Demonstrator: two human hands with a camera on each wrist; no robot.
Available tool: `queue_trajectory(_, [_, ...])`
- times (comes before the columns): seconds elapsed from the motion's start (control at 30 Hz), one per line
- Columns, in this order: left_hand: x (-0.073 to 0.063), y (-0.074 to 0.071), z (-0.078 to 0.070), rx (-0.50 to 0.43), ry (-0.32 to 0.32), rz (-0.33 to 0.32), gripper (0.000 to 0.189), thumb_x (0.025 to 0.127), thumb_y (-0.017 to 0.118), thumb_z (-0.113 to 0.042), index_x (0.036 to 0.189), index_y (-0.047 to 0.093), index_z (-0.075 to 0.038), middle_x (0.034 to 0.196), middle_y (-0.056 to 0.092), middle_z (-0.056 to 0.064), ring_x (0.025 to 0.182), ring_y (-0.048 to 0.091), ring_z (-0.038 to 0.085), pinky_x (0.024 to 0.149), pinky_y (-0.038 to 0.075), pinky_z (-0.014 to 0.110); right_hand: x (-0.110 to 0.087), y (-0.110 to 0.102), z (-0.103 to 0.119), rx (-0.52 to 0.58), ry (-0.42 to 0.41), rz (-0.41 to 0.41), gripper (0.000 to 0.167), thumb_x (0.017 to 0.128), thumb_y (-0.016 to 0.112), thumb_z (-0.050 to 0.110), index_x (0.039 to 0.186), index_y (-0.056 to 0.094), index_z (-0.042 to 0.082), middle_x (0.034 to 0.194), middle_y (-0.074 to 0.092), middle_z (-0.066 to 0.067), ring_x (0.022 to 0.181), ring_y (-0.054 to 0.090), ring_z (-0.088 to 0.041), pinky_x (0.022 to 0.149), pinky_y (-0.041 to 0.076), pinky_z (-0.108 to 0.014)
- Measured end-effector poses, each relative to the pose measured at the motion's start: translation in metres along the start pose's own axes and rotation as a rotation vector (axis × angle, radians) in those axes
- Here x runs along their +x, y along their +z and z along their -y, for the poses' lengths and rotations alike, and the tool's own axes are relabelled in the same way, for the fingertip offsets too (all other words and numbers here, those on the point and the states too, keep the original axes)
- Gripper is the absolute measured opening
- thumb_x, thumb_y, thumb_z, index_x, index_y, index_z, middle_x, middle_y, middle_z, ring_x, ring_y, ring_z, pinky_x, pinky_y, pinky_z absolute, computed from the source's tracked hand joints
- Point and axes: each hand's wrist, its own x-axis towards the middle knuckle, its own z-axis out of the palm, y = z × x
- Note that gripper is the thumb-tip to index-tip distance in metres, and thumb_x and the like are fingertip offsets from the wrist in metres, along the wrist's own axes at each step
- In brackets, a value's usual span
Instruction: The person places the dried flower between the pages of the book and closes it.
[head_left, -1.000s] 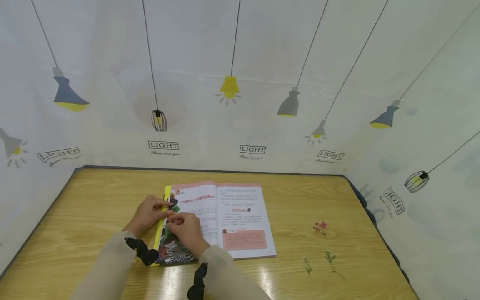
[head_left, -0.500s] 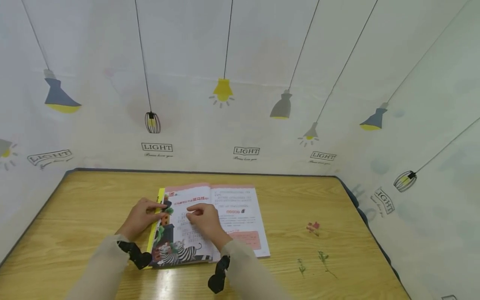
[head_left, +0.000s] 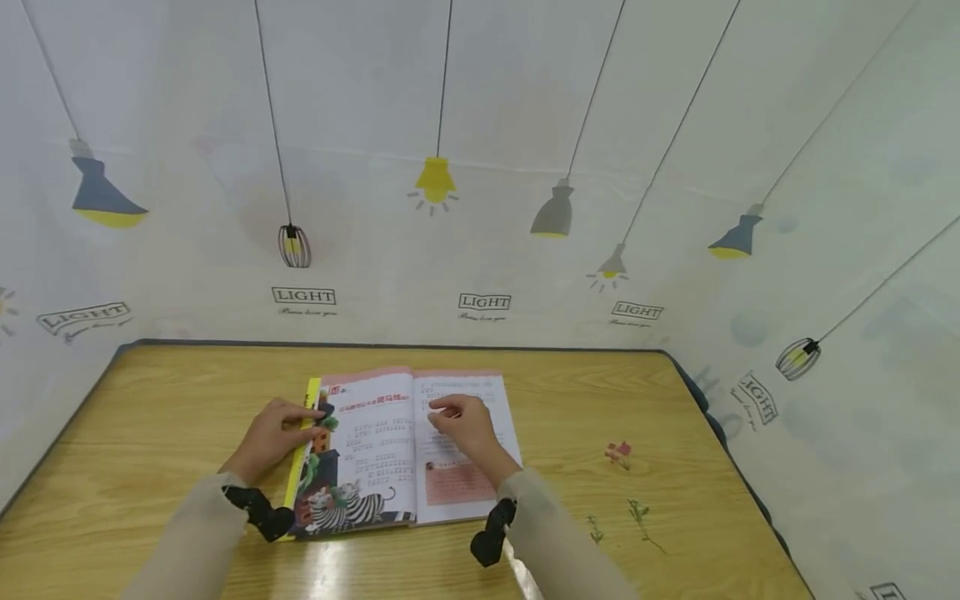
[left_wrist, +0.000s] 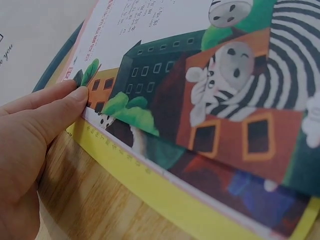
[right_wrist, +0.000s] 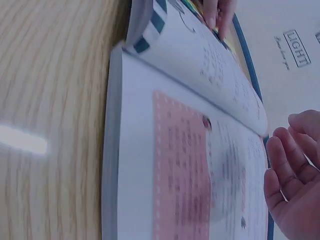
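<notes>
Book (head_left: 414, 450) spread on wooden table (head_left: 570, 400), lamp-printed wall (head_left: 367, 217) behind — left hand (head_left: 268, 432) pressing page (head_left: 371, 446), right hand (head_left: 468, 427) loose, holding nothing.

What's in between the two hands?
Mostly the open book's left page, with printed words, lies between the left hand and the right hand. The head view shows it.

Paper book (head_left: 378, 437) (table (head_left: 585, 392) glossy wood)

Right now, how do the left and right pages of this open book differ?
The left page shows zebra drawings near its lower edge; the right page shows a pink text box instead. The left page bows upward, while the right page lies flatter. Both carry printed text.
</notes>
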Motion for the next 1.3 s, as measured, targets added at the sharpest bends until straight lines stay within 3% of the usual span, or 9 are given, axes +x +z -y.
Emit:
queue_trajectory(0.27, [0.001,0.001,0.005,0.005,0.003,0.013,0.033,0.082,0.069,-0.025,0.107,0.069,-0.003,0.100,0.054,0.012,0.089,0.044,0.023,0.076,0.035,0.040,-0.008,-0.039,-0.015,-0.039,-0.023,-0.027,0.022,0.083,0.065,0.008,0.102,0.067,-0.005,0.075,0.062,-0.008,0.065,0.059,-0.016,0.058,0.047,-0.028])
queue_trajectory(0.53, [0.002,0.001,0.004,-0.004,0.002,0.013,0.034,0.082,0.069,-0.027,0.107,0.068,-0.003,0.097,0.053,0.010,0.085,0.043,0.022,0.073,0.033,0.037,-0.021,-0.073,-0.031,-0.038,0.064,-0.084,0.023,0.083,0.065,0.007,0.104,0.066,-0.004,0.079,0.061,-0.008,0.066,0.058,-0.016,0.062,0.048,-0.034])
queue_trajectory(0.97, [-0.001,0.000,0.003,0.031,0.040,-0.005,0.032,0.083,0.068,-0.024,0.107,0.068,-0.003,0.099,0.056,0.012,0.088,0.045,0.023,0.074,0.035,0.040,-0.044,-0.126,-0.054,-0.087,0.078,-0.173,0.023,0.083,0.066,0.004,0.103,0.066,-0.005,0.077,0.063,-0.007,0.067,0.059,-0.019,0.065,0.049,-0.041])
queue_trajectory(1.0, [-0.002,0.000,0.002,0.030,0.048,-0.005,0.032,0.083,0.068,-0.023,0.107,0.068,-0.002,0.099,0.057,0.013,0.087,0.045,0.024,0.074,0.035,0.040,-0.046,-0.131,-0.057,-0.093,0.078,-0.175,0.023,0.083,0.066,0.005,0.104,0.066,-0.005,0.078,0.063,-0.007,0.067,0.059,-0.019,0.066,0.048,-0.042])
queue_trajectory(1.03, [-0.002,-0.001,0.002,0.028,0.053,-0.005,0.031,0.084,0.068,-0.022,0.107,0.068,-0.001,0.099,0.057,0.014,0.087,0.045,0.024,0.073,0.035,0.040,-0.048,-0.136,-0.060,-0.108,0.074,-0.180,0.023,0.083,0.066,0.006,0.104,0.066,-0.004,0.078,0.063,-0.007,0.068,0.059,-0.020,0.074,0.046,-0.044])
queue_trajectory(1.2, [-0.002,-0.001,-0.001,0.019,0.059,0.000,0.030,0.084,0.067,-0.020,0.107,0.068,-0.001,0.100,0.058,0.015,0.087,0.045,0.024,0.072,0.035,0.039,-0.063,-0.159,-0.072,-0.098,0.097,-0.192,0.027,0.085,0.065,0.008,0.108,0.064,-0.005,0.082,0.064,-0.010,0.078,0.060,-0.032,0.081,0.043,-0.049])
queue_trajectory(1.3, [-0.002,-0.001,-0.001,0.013,0.048,0.006,0.029,0.084,0.067,-0.018,0.107,0.068,-0.001,0.101,0.058,0.014,0.088,0.045,0.024,0.074,0.035,0.039,-0.073,-0.170,-0.078,-0.091,0.110,-0.206,0.029,0.085,0.065,0.008,0.110,0.062,-0.007,0.084,0.064,-0.012,0.080,0.060,-0.035,0.073,0.048,-0.044])
